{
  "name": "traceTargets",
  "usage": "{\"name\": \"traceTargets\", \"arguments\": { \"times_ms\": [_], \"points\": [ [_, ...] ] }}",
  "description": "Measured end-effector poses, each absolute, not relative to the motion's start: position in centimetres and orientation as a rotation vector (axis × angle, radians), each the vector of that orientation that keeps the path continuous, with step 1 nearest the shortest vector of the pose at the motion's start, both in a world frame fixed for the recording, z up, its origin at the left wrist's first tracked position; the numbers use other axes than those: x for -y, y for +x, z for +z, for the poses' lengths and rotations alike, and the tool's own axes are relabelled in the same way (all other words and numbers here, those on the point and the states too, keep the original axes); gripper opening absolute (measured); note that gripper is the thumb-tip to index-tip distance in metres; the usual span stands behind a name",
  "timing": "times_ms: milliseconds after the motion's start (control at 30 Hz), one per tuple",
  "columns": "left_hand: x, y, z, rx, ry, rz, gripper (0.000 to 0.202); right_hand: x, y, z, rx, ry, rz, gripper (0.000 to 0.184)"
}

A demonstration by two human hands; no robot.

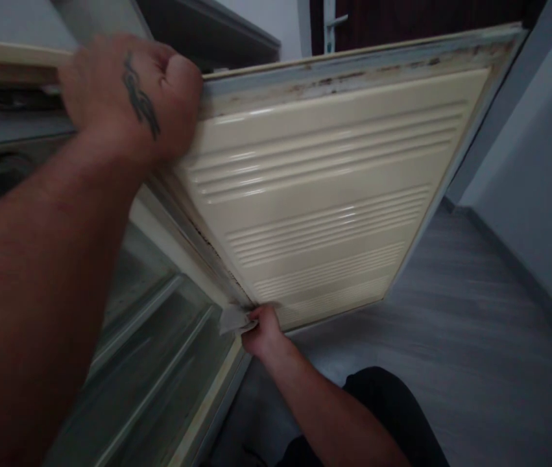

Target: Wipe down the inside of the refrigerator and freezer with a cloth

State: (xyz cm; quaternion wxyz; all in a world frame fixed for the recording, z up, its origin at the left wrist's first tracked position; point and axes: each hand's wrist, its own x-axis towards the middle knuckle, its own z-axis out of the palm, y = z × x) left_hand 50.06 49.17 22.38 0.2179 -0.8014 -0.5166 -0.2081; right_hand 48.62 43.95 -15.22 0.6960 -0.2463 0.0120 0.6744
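Observation:
An opened cream-coloured door (334,175) with ribbed panels, apparently a fridge or freezer door, stands before me, its upper edge strip stained brown. At its top hinge-side corner my left hand (134,97) is closed over the edge; the fingertips are hidden behind. Low down, my right hand (262,329) pinches a whitish crumpled cloth or wipe (233,320). The cloth touches the narrow gap between door and cabinet near the bottom hinge corner. Dark grime specks the door's seal strip (207,240) above it.
The cabinet's interior (139,370) with glassy shelf or drawer fronts lies at lower left. Grey wood-look floor (475,350) spreads to the right, bounded by a wall with a skirting board (523,266). My dark-clad knee (387,402) is below. A dark door with a handle (338,21) stands behind.

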Motion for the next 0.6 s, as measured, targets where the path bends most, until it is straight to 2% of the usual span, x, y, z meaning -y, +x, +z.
{"name": "traceTargets", "arguments": {
  "times_ms": [100, 200, 367, 500, 600],
  "points": [
    [-48.0, 50.2, 22.5, 1.260, -2.173, -0.959, 0.065, -43.3, 48.5, -9.2, -0.016, -0.520, 1.613, 0.025],
    [-47.9, 49.9, 22.4, 1.218, -2.197, -0.975, 0.060, -42.1, 49.6, -3.6, 0.069, -0.573, 1.680, 0.015],
    [-48.0, 49.7, 22.3, 1.150, -2.241, -0.923, 0.064, -40.2, 51.8, 3.8, 0.349, -0.493, 1.780, 0.016],
    [-47.8, 49.3, 22.5, 1.083, -2.281, -0.860, 0.070, -39.3, 52.6, 6.5, 0.561, -0.480, 1.606, 0.013],
    [-47.6, 49.1, 22.7, 1.063, -2.312, -0.790, 0.073, -38.4, 54.1, 6.7, 0.704, -0.658, 1.236, 0.018]
  ]
}}
